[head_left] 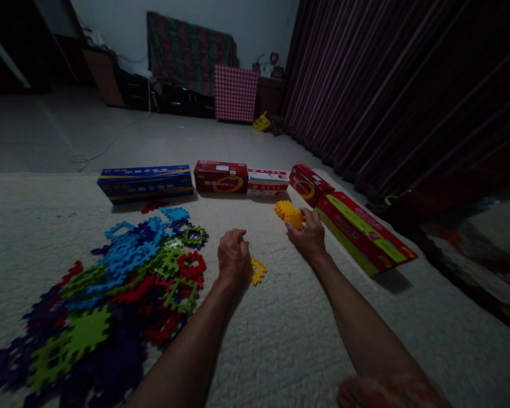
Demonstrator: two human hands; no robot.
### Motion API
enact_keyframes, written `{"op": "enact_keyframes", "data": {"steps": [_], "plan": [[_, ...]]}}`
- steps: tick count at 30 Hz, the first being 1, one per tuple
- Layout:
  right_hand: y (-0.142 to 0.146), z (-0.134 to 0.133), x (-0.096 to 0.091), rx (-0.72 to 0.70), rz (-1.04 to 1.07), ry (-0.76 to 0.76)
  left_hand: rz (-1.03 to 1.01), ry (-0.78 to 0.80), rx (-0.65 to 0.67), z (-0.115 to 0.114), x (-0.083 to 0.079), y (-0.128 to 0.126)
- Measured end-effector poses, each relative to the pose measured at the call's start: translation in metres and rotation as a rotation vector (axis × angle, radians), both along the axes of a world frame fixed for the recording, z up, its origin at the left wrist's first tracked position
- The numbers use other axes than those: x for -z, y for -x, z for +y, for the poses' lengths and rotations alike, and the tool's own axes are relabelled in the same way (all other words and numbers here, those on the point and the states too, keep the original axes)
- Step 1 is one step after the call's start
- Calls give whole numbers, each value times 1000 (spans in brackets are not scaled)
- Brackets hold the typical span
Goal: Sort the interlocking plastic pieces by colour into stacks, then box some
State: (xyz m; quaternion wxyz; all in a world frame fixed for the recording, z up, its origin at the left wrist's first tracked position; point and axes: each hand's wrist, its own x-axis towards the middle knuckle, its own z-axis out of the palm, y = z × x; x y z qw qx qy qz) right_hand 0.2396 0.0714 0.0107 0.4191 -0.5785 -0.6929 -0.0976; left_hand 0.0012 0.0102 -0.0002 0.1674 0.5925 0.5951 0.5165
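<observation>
My left hand (233, 254) rests curled on the white carpet (280, 334), its fingers closed beside a flat yellow interlocking tile (257, 271) that touches its right edge. My right hand (309, 233) reaches further out and is closed on an orange-yellow tile at the near end of a small stack of yellow tiles (288, 212). A heap of blue, green, red and purple interlocking tiles (123, 277) spreads over the carpet to the left of my left hand.
A row of cartons lines the carpet's far edge: a long blue box (145, 183), a red box (220, 176), a red-and-white box (267, 182), another red box (309, 183). A long red-and-green box (363, 232) lies right of my right hand. Dark curtains (408, 85) hang on the right.
</observation>
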Motion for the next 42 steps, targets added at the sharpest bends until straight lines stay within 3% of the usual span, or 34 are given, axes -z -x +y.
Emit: {"op": "enact_keyframes", "data": {"steps": [9,16,19,25,28,31,37,42], "plan": [[1,2,6,2,-34,5,-20,0,-1,0,0,0],[9,-8,-7,40,-87,-35,-90,18,-9,-1,-2,2],[23,-18,-13,-89,-32,-17,-227,45,-41,1,0,2],[54,-38,-23,-665,13,405,-562,139,-128,12,9,10],[57,-44,-34,-808,80,659,-789,161,-226,18,5,13],[55,-49,-44,-873,52,804,-954,144,-283,19,-3,14],[63,-69,-53,-752,-191,732,-1015,157,-271,14,-12,13],[68,-66,-56,-757,-72,915,-974,156,-238,15,-11,13]]}}
